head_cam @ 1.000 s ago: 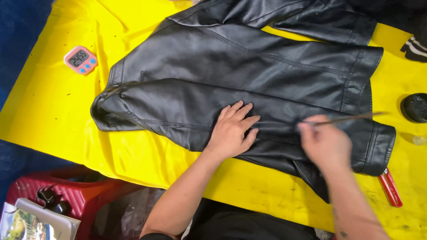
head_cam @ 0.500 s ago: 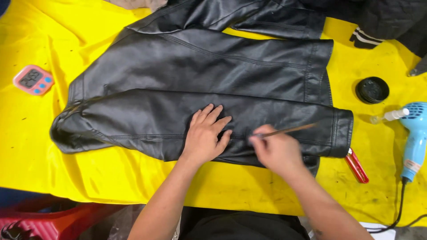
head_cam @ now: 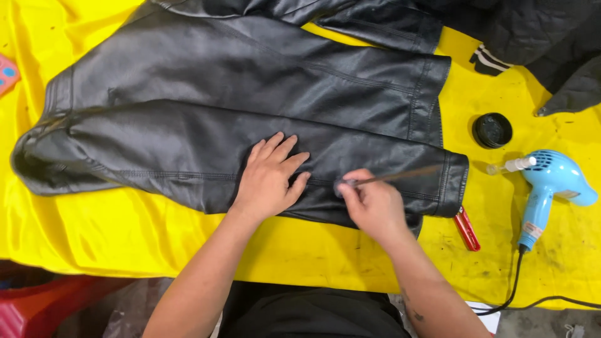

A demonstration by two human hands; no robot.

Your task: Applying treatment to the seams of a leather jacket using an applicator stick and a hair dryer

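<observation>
A black leather jacket [head_cam: 250, 94] lies spread flat across the desk [head_cam: 125, 231], which is draped in bright yellow cloth, and one sleeve [head_cam: 188, 156] runs left to right across the middle of the view with its cuff toward the right edge. The left hand [head_cam: 269, 178] presses down on that sleeve, palm flat, fingers spread apart and pointing up and to the right, gripping nothing, just pinning the leather. Right beside it, the right hand [head_cam: 372, 203] is closed around a thin brush [head_cam: 394, 178], pinched between thumb and fingertips; the slim handle angles out to the right over the sleeve toward the cuff, and the working tip sits at the leather just between the two hands, though the tip itself is too blurred to make out. Off the cuff end, a red tool [head_cam: 466, 228] lies on the yellow cloth, partly tucked under the sleeve. Further right sits a small round black tin [head_cam: 492, 130], and near it a light blue hair dryer [head_cam: 554, 184] rests on its side, its black cord trailing down toward the desk's near edge. More dark garments [head_cam: 532, 37] are heaped at the top right corner, and a pink object [head_cam: 7, 74] peeks in at the far left edge.
</observation>
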